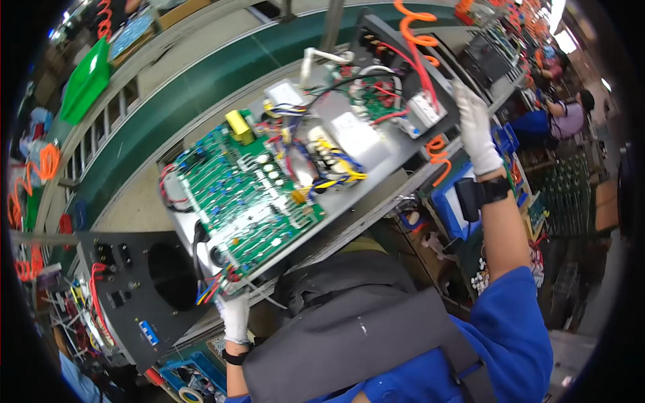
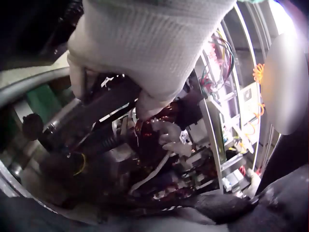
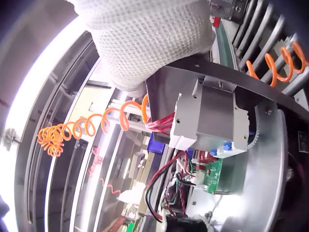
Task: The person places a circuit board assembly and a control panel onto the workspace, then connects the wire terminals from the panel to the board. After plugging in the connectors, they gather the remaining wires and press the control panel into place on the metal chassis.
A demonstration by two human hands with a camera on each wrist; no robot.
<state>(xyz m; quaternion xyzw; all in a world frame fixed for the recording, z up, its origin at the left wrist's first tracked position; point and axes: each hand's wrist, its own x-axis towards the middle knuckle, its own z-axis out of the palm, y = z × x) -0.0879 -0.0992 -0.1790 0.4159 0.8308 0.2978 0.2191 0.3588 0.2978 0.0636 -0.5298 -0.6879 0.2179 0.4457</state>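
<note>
A metal chassis (image 1: 396, 156) lies slanted across the bench, carrying a large green circuit board (image 1: 235, 201), a yellow component (image 1: 239, 127) and bundled wires. White gloves cover both hands. My left hand (image 1: 235, 319) is at the chassis's lower-left end, by the coloured wires; in the left wrist view the same hand (image 2: 149, 43) curls its fingers on a dark edge, above copper windings (image 2: 161, 116). At the other end, my right hand (image 1: 476, 127) holds the edge of the dark end panel (image 1: 383, 40). The right wrist view shows that hand (image 3: 145, 43) over the panel edge, beside a grey-white block (image 3: 212, 116).
A black panel with a round opening (image 1: 134, 289) stands at the lower left. Beyond the chassis runs a green conveyor (image 1: 269, 50), with a green bin (image 1: 86, 84) at its far left. Orange coiled hoses (image 1: 418, 37) hang near the right end. A person (image 1: 571, 117) is at the far right.
</note>
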